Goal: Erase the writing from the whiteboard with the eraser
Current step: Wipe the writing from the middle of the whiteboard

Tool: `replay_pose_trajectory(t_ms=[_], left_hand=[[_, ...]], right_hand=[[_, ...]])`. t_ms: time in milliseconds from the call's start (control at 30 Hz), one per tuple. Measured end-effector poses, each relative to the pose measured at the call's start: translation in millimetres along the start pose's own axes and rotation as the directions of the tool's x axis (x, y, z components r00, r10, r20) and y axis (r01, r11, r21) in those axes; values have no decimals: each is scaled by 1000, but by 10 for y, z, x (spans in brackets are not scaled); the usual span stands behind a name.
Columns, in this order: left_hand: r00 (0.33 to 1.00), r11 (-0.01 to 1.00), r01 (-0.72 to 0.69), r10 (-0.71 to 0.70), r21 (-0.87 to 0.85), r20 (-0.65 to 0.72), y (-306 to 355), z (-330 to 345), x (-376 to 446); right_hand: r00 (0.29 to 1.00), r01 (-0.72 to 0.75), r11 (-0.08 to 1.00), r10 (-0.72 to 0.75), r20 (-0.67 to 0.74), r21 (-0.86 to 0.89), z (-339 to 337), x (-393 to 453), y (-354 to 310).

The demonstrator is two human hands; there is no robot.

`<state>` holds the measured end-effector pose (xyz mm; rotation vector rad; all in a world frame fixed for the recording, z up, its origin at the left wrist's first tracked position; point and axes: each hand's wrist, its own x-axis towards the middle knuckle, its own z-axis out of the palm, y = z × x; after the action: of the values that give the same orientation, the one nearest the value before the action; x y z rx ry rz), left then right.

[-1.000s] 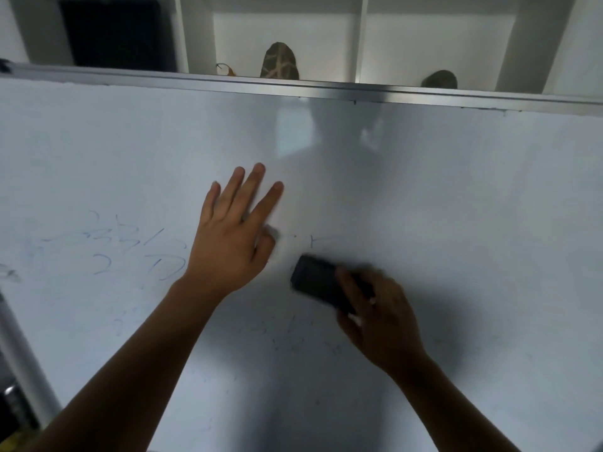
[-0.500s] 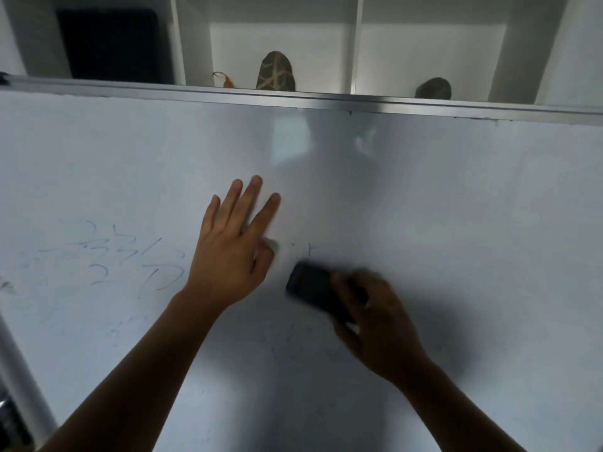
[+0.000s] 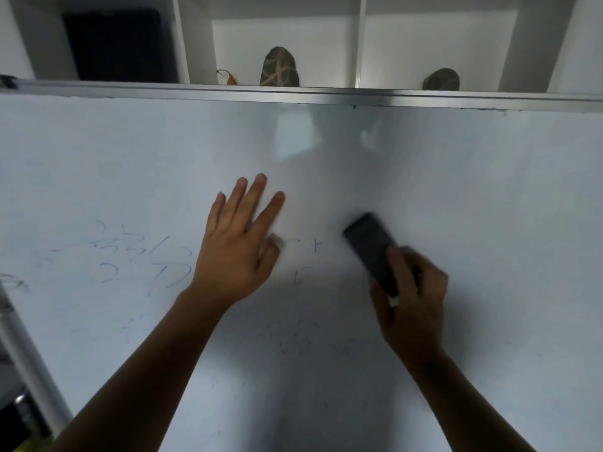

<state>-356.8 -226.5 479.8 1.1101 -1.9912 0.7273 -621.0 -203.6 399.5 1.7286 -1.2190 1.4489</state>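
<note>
A large whiteboard fills most of the view. Faint blue writing remains left of my left hand, with small marks between my hands and pale traces lower down. My left hand lies flat on the board, fingers straight and spread. My right hand grips the lower end of a black eraser, which is pressed to the board and tilted up to the left. The right hand is motion-blurred.
The board's metal top rail runs across the view. Behind it stand white shelf compartments holding a patterned stone, a second stone and a dark panel. A metal stand post is at the lower left.
My right hand and the eraser have swept to the right, uncovering small marks between the hands. My left hand has stayed flat in the same place on the board.
</note>
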Motion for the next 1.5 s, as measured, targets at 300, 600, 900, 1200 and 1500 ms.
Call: replay_pose_trajectory(t_ms=[300,600,900,1200,1500], left_hand=[[1000,1000,4,-4,-1,2,-6,-1,6],[1000,1000,13,-13,-19,-28,16,52,4],[1000,1000,22,-22,-19,-19,20,62,-10],[1000,999,25,-26,-44,-16,13,76,-28],[999,998,41,-42,-55,-10,27,74,-47]], right_hand=[[996,86,995,-86,-8,-58,98,-33,-19],[999,26,998,-28,-35,-55,196,-90,-67],[997,70,997,-71,-28,-25,253,-164,-73],[993,118,993,-118,18,-28,294,-169,-146],[977,199,980,-197,79,-25,321,-132,-226]])
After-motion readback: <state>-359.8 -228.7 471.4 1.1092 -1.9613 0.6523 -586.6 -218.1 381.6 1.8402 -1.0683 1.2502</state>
